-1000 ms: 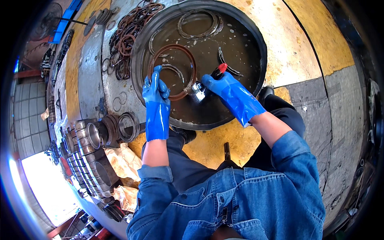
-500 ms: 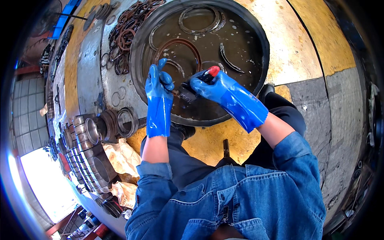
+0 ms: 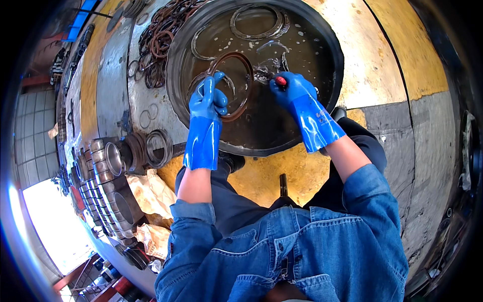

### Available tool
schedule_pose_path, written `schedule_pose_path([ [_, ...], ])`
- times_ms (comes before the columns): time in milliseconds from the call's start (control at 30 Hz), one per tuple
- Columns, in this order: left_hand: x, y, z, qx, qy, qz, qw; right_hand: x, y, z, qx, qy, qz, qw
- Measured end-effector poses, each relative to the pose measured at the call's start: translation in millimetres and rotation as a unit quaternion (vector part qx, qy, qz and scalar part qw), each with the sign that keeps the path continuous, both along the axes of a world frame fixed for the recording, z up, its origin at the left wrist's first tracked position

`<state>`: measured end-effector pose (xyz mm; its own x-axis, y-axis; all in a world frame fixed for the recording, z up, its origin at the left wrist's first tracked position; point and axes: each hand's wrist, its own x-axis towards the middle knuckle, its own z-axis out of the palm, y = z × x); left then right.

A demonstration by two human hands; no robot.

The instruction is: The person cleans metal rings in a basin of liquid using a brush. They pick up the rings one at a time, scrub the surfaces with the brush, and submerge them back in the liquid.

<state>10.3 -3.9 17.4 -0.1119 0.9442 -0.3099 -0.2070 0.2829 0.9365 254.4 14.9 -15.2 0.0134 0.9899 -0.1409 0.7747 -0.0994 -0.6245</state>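
Observation:
A big round black basin (image 3: pixel 332 40) of dark liquid stands on the floor in front of me. My left hand (image 3: pixel 210 95), in a blue rubber glove, grips a brown ring seal (image 3: pixel 241 63) that lies in the liquid. My right hand (image 3: pixel 289 89), also gloved in blue, is closed on a red-handled brush (image 3: pixel 279 80) whose head dips into the splashing liquid beside the ring. Two more rings, one grey ring (image 3: pixel 256 22) at the basin's far side, lie submerged.
A heap of brown and black rings (image 3: pixel 158 35) lies left of the basin. Metal cylinder sleeves (image 3: pixel 113 158) and several stacked metal parts (image 3: pixel 95 196) stand at my lower left beside crumpled rags (image 3: pixel 151 194). The floor is painted yellow and grey.
Both hands have moved farther into the basin. The right hand with the brush went from beside the left hand to the liquid, which now splashes. The left hand still holds the ring.

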Motion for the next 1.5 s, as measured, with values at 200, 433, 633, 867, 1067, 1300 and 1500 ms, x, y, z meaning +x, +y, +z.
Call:
schedule_pose_path([
  [200,9,-4,3,-0.010,0.034,-0.045,0.998,-3,14,14,0.225,0.133,0.141,0.955],
  [433,20,-10,3,0.037,0.036,-0.077,0.996,-6,12,8,-0.148,0.183,0.044,0.971],
  [633,18,-15,2,0.031,0.039,-0.117,0.992,-10,-6,12,-0.273,0.483,0.067,0.829],
  [867,21,-14,-2,0.062,0.061,-0.120,0.989,-21,-14,4,-0.090,0.158,0.116,0.976],
  [1067,14,-7,2,0.031,0.051,-0.063,0.996,-14,-13,-13,0.178,0.069,0.071,0.979],
  [1300,9,-6,6,0.031,0.014,-0.013,0.999,-2,-11,32,-0.167,0.238,0.031,0.956],
  [1500,12,-7,12,0.006,-0.026,0.012,1.000,-12,-21,38,-0.153,0.261,0.125,0.945],
])
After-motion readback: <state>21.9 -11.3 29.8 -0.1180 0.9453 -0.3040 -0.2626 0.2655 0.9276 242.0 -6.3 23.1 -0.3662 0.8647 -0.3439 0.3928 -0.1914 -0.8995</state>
